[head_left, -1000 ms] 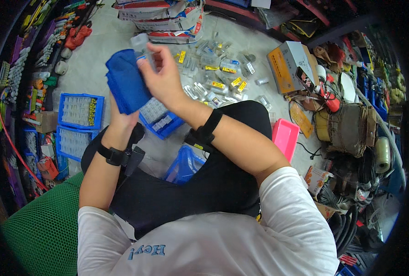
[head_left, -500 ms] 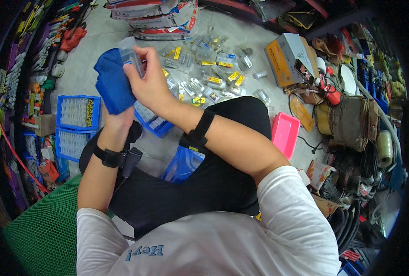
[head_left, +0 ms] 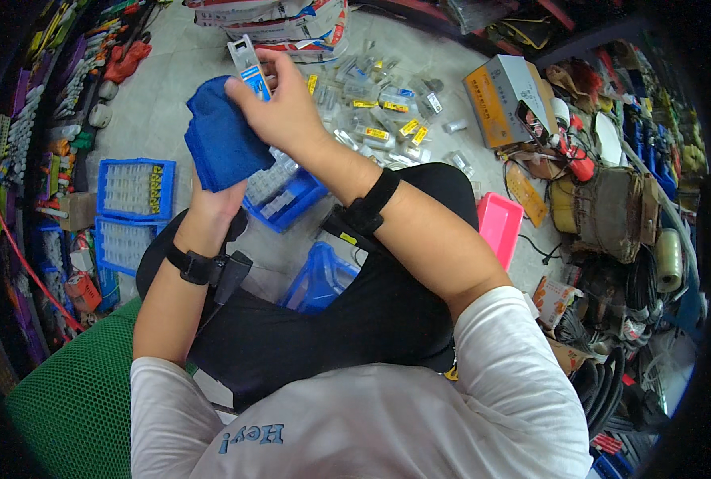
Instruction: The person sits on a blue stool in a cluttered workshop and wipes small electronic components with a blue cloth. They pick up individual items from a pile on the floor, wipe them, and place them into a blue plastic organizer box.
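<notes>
A dark blue cloth (head_left: 226, 140) drapes over my left hand (head_left: 218, 203), which holds it from below with its fingers hidden. Between the thumb and fingers of my right hand (head_left: 290, 112) is a small clear plastic box (head_left: 246, 57) with a blue label. The box stands tilted above the far edge of the cloth, its upper end pointing away from me. Beneath my right wrist, a blue tray (head_left: 299, 191) holds rows of clear cases on the floor.
Many clear boxes with yellow labels (head_left: 375, 134) lie scattered on the floor ahead. Two blue trays (head_left: 136, 191) stand at left. A blue bin (head_left: 315, 279) sits between my legs, a pink tray (head_left: 499, 227) beside my right knee. A carton (head_left: 491, 104) stands at far right.
Both hands have moved a little right. My right hand has gone farther up with the plastic box, which now shows its blue label and sits clear of the cloth's middle.
</notes>
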`<state>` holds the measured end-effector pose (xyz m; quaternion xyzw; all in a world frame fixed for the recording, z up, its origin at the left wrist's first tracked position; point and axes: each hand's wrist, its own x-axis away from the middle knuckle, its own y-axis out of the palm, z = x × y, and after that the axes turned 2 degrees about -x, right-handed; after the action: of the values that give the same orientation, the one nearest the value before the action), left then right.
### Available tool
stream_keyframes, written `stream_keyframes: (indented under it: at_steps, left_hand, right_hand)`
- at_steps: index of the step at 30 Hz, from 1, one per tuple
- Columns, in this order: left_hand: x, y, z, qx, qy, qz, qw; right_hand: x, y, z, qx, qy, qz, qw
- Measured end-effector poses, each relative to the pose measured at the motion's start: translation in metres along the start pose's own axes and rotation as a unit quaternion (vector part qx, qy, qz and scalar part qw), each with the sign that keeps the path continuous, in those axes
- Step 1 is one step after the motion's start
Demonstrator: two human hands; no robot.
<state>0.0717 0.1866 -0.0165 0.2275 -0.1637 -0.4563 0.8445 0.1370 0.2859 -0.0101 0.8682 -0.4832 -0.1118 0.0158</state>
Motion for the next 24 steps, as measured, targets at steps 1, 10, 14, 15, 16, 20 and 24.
stream_keyframes:
  at_steps: [1, 10, 14, 15, 16, 20, 24]
  left_hand:
    - [-0.001, 0.002, 0.000, -0.009, 0.003, -0.001, 1.000]
    - [-0.015, -0.018, 0.013, 0.034, 0.061, -0.038, 0.997]
    - [-0.006, -0.005, 0.001, 0.063, 0.028, -0.001, 0.998]
    - [-0.002, 0.003, 0.003, 0.081, 0.007, 0.019, 0.996]
    - [-0.005, 0.000, 0.004, 0.061, 0.013, 0.030, 0.998]
    - [-0.007, -0.018, 0.018, 0.009, 0.038, 0.016, 0.999]
    - [0.001, -0.003, 0.002, 0.051, 0.024, 0.020, 0.998]
  right_hand:
    - [0.003, 0.001, 0.002, 0.140, -0.075, 0.011, 0.987]
    - [0.017, 0.010, -0.003, 0.131, -0.126, -0.025, 0.983]
    - [0.006, 0.009, 0.001, 0.138, -0.173, 0.024, 0.975]
    - [0.003, 0.008, 0.000, 0.181, -0.198, 0.040, 0.963]
    - [0.005, 0.007, -0.001, 0.172, -0.184, 0.026, 0.968]
    - [0.021, 0.014, -0.002, 0.130, -0.125, -0.054, 0.982]
    - [0.019, 0.019, 0.005, 0.116, -0.166, -0.025, 0.979]
